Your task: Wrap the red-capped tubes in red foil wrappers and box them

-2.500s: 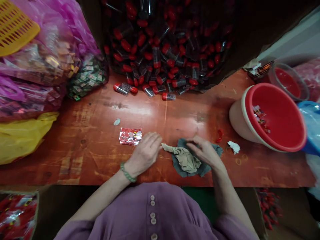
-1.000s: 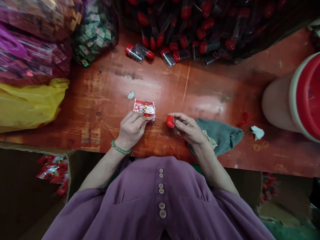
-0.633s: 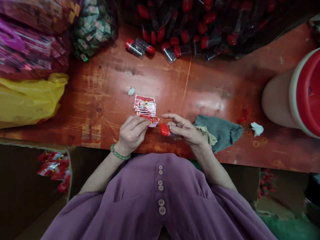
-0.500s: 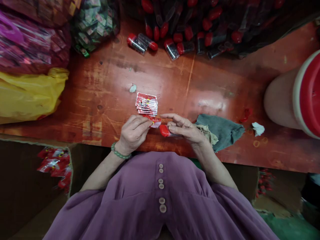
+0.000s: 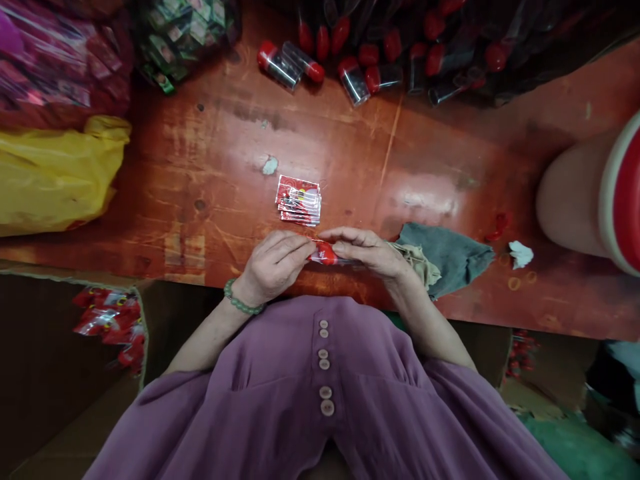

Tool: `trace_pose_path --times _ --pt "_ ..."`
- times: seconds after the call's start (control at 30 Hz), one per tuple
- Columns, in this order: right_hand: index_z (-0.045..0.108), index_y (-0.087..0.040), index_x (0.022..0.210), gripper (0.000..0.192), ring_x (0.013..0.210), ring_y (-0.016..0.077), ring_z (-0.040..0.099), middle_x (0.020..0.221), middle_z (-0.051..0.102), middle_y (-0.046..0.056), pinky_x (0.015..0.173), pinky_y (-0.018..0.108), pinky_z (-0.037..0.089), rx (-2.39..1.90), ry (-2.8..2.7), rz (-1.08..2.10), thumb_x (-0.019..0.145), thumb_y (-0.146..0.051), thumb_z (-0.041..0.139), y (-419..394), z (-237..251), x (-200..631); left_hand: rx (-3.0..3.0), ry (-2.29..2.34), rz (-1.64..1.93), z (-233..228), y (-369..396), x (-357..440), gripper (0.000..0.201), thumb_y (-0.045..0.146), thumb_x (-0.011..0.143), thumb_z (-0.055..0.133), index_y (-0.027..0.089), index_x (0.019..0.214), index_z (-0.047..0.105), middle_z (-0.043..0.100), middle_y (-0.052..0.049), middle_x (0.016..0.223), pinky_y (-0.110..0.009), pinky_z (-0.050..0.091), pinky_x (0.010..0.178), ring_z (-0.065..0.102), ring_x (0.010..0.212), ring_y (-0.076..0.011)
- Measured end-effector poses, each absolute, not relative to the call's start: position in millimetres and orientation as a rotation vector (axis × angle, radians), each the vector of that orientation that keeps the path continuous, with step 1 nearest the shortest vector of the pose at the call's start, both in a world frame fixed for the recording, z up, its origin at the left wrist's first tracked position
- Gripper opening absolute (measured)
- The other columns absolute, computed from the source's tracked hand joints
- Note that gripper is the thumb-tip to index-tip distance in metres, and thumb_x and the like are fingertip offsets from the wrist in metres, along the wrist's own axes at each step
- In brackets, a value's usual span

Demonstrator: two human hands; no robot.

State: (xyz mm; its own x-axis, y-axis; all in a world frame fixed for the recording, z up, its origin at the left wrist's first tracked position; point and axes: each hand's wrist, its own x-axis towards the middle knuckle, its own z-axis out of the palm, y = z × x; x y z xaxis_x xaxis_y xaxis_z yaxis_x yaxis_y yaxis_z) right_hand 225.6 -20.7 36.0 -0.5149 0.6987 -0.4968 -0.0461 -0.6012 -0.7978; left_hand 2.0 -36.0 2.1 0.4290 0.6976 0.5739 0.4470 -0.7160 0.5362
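My left hand (image 5: 275, 263), with a green bead bracelet at the wrist, pinches a small red printed packet (image 5: 315, 257) by its end. From the other side my right hand (image 5: 373, 252) grips a clear tube with a red cap (image 5: 327, 253), thumb below and fingers above. The cap end lies at the packet's opening and seems to be inside it; my fingers partly hide the overlap. Just beyond my hands, a fanned stack of similar red packets (image 5: 299, 200) lies flat on the table (image 5: 225, 187).
More red-capped tubes (image 5: 353, 80) are heaped at the back. Bags of small packs (image 5: 183, 33) and a yellow bag (image 5: 55, 177) stand left. To the right are a grey-green cloth (image 5: 445, 257), a scrap of white tissue (image 5: 521, 254) and a red-lidded bucket (image 5: 570, 200).
My hands have come together. The tube's red cap, apart from the packet before, now meets it and appears covered by clear film. The view has shifted slightly.
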Motion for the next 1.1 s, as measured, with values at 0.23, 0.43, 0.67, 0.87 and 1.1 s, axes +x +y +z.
trace_pose_path --times 0.23,0.43,0.67,0.87,1.1 --pt "0.071 -0.023 0.113 0.028 0.095 0.0117 0.065 0.105 0.072 -0.001 0.092 0.027 0.051 -1.219 -1.243 2.01 0.086 -0.033 0.068 -23 37 221 2.562 0.899 1.195 -1 -32 4 0.032 0.012 0.084 0.068 0.019 0.115 0.065 0.077 -0.006 0.102 -0.033 0.055 0.079 0.068 0.092 -0.0185" --pt "0.069 -0.024 0.119 0.031 0.099 0.0154 0.066 0.108 0.073 0.001 0.098 0.035 0.052 -1.292 -1.426 1.872 0.091 -0.035 0.062 -25 46 218 2.607 0.842 1.2 -4 -30 4 0.028 0.014 0.085 0.068 0.02 0.112 0.067 0.075 -0.005 0.11 -0.034 0.054 0.085 0.068 0.097 -0.0185" --pt "0.074 -0.024 0.106 0.025 0.091 0.0127 0.068 0.096 0.074 -0.001 0.091 0.03 0.054 -1.314 -1.256 1.723 0.094 -0.038 0.057 -33 32 205 2.365 0.863 1.122 -8 -28 3 0.031 0.021 0.087 0.068 0.031 0.116 0.068 0.074 -0.002 0.115 -0.041 0.048 0.099 0.065 0.11 -0.0213" --pt "0.073 -0.026 0.109 0.026 0.1 0.0143 0.068 0.107 0.075 0.0 0.096 0.032 0.053 -1.349 -1.326 1.405 0.097 -0.038 0.054 -35 35 197 1.599 1.404 1.214 9 -54 -3 0.078 0.049 0.063 0.086 0.027 0.131 0.057 0.054 -0.01 0.143 -0.052 0.039 0.112 0.043 0.139 -0.0354" --pt "0.069 -0.026 0.116 0.027 0.106 0.0164 0.068 0.116 0.073 0.003 0.097 0.034 0.054 -1.273 -1.548 1.181 0.099 -0.036 0.05 -35 31 183 0.428 0.973 1.05 35 -53 21 0.035 0.044 0.077 0.077 0.019 0.101 0.071 0.072 -0.008 0.105 -0.029 0.056 0.08 0.068 0.091 -0.017"
